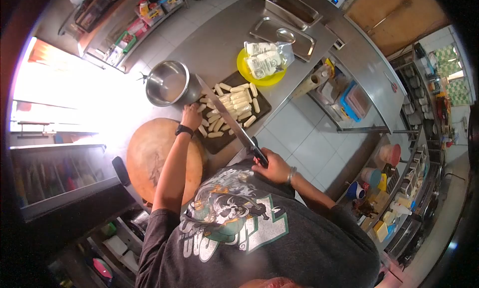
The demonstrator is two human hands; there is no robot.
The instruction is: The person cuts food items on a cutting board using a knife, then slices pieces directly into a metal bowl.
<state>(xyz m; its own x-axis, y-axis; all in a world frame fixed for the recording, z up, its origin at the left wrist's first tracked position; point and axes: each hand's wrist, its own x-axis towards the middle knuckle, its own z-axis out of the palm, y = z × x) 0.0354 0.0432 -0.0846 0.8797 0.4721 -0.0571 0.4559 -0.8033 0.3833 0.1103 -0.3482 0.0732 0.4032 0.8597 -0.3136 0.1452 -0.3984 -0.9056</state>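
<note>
My right hand grips the black handle of a long kitchen knife. Its blade slants up and left over a dark baking tray. Many pale, finger-length sticks lie on the tray, several in a plastic bag in the middle. At the tray's left edge is my left hand, fingers drawn together beside a pale stick; what they hold, if anything, I cannot make out. A steel mixing bowl stands just above that hand. Under my left forearm lies a round wooden chopping board.
A yellow plate carries white plastic packages. Beyond it on the steel counter are a shallow metal tray and a deep metal pan. Scissors lie on the right-hand counter, above shelves with a blue-lidded container.
</note>
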